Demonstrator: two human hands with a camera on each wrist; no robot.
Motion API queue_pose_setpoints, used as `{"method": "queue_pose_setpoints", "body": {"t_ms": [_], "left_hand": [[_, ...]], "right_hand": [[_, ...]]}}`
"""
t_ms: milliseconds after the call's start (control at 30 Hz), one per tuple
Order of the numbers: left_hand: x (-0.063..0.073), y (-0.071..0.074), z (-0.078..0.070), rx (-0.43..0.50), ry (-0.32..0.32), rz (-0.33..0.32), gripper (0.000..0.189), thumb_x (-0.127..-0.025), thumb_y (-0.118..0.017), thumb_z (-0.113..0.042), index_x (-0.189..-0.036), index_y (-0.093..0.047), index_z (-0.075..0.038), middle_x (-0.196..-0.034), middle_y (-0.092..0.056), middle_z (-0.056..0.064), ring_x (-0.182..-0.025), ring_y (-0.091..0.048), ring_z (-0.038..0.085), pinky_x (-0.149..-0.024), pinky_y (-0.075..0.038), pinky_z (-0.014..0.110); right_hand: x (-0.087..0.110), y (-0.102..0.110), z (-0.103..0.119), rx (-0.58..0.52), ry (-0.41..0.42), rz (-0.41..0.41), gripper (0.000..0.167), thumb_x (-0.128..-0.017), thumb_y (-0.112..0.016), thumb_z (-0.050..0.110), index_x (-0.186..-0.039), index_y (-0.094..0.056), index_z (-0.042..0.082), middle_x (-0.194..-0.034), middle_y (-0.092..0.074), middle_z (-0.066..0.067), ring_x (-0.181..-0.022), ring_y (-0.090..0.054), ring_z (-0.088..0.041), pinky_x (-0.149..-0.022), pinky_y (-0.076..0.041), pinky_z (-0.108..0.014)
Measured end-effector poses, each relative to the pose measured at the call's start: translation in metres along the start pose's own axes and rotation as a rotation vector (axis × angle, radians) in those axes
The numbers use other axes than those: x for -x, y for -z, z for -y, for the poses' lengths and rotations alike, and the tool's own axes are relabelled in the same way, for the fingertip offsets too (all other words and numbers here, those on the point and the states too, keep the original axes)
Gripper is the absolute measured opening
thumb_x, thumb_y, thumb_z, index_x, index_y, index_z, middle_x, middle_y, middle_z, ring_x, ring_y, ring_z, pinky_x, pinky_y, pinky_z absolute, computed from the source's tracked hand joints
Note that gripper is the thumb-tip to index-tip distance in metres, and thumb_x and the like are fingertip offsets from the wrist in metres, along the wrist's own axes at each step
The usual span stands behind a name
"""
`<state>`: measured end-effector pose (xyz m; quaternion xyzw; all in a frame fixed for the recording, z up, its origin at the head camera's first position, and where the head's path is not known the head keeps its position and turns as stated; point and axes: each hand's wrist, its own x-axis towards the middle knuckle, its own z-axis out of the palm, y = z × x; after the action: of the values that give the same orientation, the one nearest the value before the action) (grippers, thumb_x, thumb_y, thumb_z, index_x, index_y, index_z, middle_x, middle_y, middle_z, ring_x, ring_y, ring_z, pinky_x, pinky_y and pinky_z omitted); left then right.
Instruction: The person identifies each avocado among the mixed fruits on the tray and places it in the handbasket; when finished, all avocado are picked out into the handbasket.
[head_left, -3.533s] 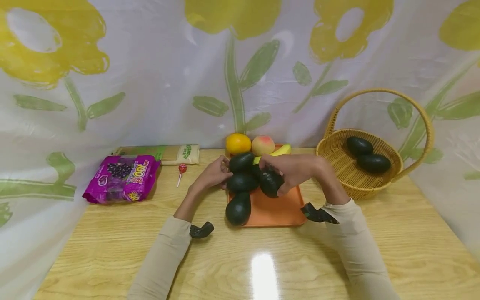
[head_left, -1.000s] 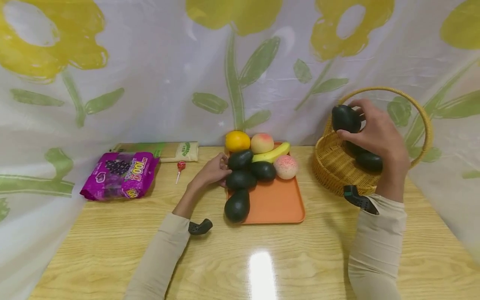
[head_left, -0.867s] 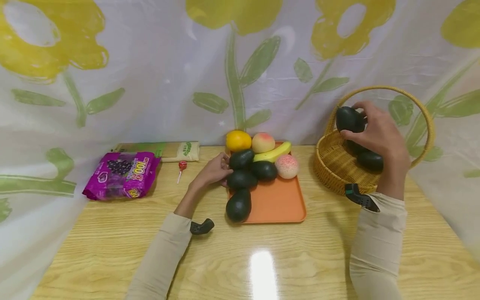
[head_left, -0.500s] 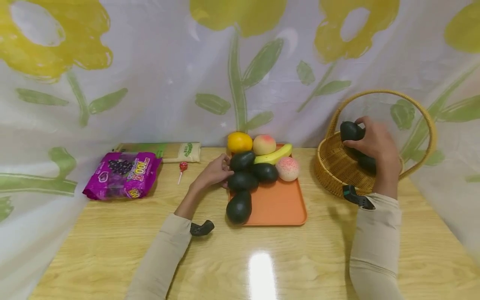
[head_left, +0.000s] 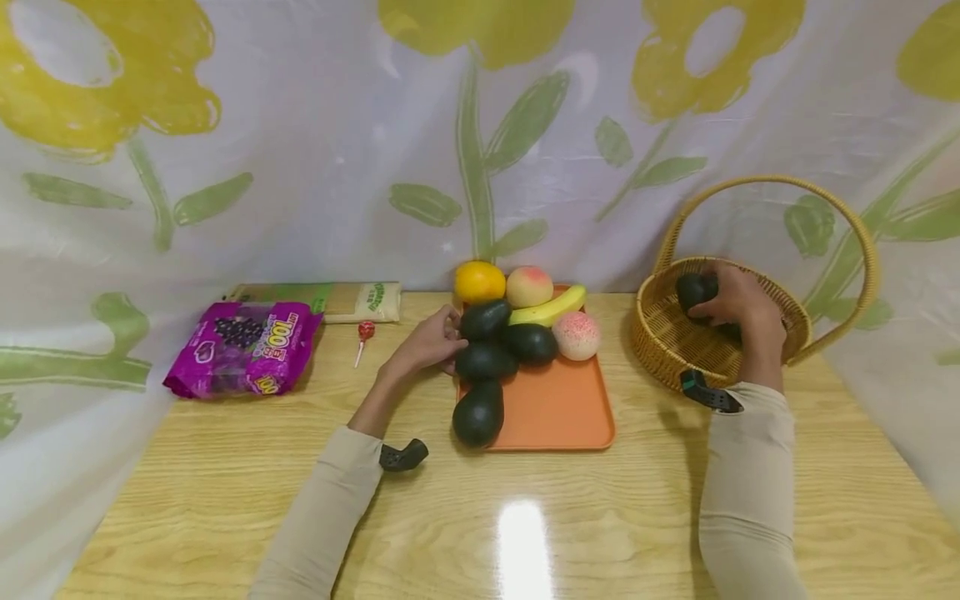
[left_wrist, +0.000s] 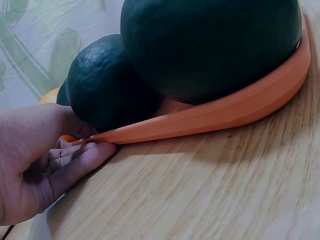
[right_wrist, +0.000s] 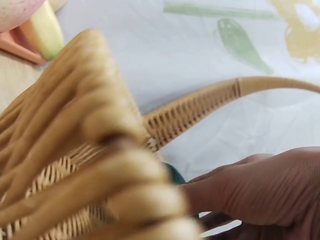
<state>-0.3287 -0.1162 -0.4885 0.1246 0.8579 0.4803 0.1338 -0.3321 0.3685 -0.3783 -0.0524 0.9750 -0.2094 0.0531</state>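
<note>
A dark green avocado [head_left: 694, 293] sits in the right grip [head_left: 738, 298], thumb on its lower side and fingers bent over it from above. It is at the left end of that grip, inside the wicker basket [head_left: 658, 360], below the level of the arched handle [head_left: 776, 180]. Under the same grip another dark fruit [head_left: 729, 331] shows in part, mostly hidden by the hand; in the right wrist view the near basket rim covers most of the fingers.

Well to the left of the right grip, the left grip [head_left: 431, 340] pinches the left edge of an orange tray [head_left: 558, 408], thumb above the rim and fingers beneath it. Just right of this left grip, four more avocados [head_left: 486, 362] lie on the tray, bunched together. Beyond them, farther from the person, are a yellow-orange fruit [head_left: 479, 282] and a smooth peach [head_left: 529, 287]; a banana [head_left: 547, 310] and a speckled pink peach [head_left: 577, 336] lie between the two grips.

To the left of the left grip a red lollipop [head_left: 365, 331] rests on the wooden surface [head_left: 405, 533], then a purple bag [head_left: 243, 346], with a long flat packet [head_left: 352, 302] behind them. A flowered curtain [head_left: 315, 167] hangs beyond both grips.
</note>
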Motion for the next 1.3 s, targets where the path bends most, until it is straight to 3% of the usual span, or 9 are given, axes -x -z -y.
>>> {"method": "queue_pose_setpoints", "body": {"t_ms": [133, 333, 467, 600, 833, 1067, 1300], "left_hand": [[0.001, 0.001, 0.001, -0.005, 0.013, -0.006, 0.039, -0.099, -0.066, -0.009, -0.129, -0.044, -0.001, -0.088, -0.062, 0.014, -0.054, -0.062, 0.013, -0.052, -0.061, 0.027], [-0.001, 0.001, -0.002, -0.013, -0.003, -0.003, 0.038, -0.099, -0.067, -0.011, -0.129, -0.045, -0.002, -0.094, -0.063, 0.016, -0.059, -0.063, 0.015, -0.054, -0.062, 0.029], [-0.001, 0.000, -0.004, -0.024, -0.015, -0.007, 0.037, -0.099, -0.067, -0.012, -0.128, -0.045, -0.002, -0.092, -0.063, 0.014, -0.058, -0.063, 0.014, -0.054, -0.062, 0.028], [-0.002, -0.001, -0.003, -0.028, -0.008, 0.004, 0.038, -0.100, -0.066, -0.012, -0.129, -0.045, -0.001, -0.086, -0.062, 0.012, -0.052, -0.063, 0.013, -0.052, -0.061, 0.027], [0.000, 0.001, -0.003, -0.037, -0.004, -0.015, 0.039, -0.099, -0.068, -0.012, -0.130, -0.046, -0.002, -0.096, -0.065, 0.019, -0.055, -0.064, 0.014, -0.052, -0.061, 0.027], [-0.001, 0.000, -0.004, -0.045, 0.006, -0.011, 0.040, -0.100, -0.067, -0.013, -0.131, -0.045, -0.002, -0.098, -0.065, 0.019, -0.059, -0.064, 0.015, -0.054, -0.062, 0.027], [-0.001, 0.000, -0.005, -0.051, 0.003, -0.008, 0.039, -0.100, -0.066, -0.013, -0.131, -0.045, -0.002, -0.095, -0.065, 0.018, -0.059, -0.064, 0.015, -0.054, -0.061, 0.027]], "right_hand": [[-0.003, -0.005, -0.002, 0.037, -0.013, 0.038, 0.068, -0.090, -0.076, 0.012, -0.142, -0.040, -0.014, -0.128, -0.053, -0.045, -0.087, -0.073, -0.046, -0.082, -0.060, -0.053], [-0.004, -0.005, -0.004, 0.062, -0.047, 0.024, 0.059, -0.093, -0.072, 0.014, -0.136, -0.044, -0.014, -0.125, -0.053, -0.043, -0.084, -0.070, -0.044, -0.073, -0.061, -0.048], [-0.003, -0.005, -0.004, 0.118, -0.092, -0.004, 0.061, -0.097, -0.069, 0.022, -0.134, -0.043, -0.018, -0.127, -0.050, -0.045, -0.118, -0.050, -0.059, -0.096, -0.049, -0.067], [-0.002, -0.006, -0.004, 0.101, -0.151, 0.012, 0.071, -0.100, -0.065, 0.026, -0.145, -0.033, -0.019, -0.137, -0.040, -0.047, -0.134, -0.033, -0.064, -0.110, -0.038, -0.075], [-0.006, -0.010, -0.005, 0.078, -0.159, -0.004, 0.066, -0.102, -0.063, 0.028, -0.144, -0.037, -0.015, -0.140, -0.038, -0.046, -0.134, -0.034, -0.062, -0.110, -0.038, -0.075], [-0.006, -0.006, -0.007, 0.114, -0.088, -0.032, 0.056, -0.101, -0.065, 0.025, -0.134, -0.048, -0.017, -0.130, -0.054, -0.044, -0.119, -0.051, -0.060, -0.100, -0.046, -0.070], [-0.003, 0.003, -0.003, 0.103, -0.046, -0.034, 0.058, -0.102, -0.063, 0.024, -0.137, -0.046, -0.019, -0.132, -0.052, -0.046, -0.123, -0.050, -0.062, -0.105, -0.044, -0.071]]}}
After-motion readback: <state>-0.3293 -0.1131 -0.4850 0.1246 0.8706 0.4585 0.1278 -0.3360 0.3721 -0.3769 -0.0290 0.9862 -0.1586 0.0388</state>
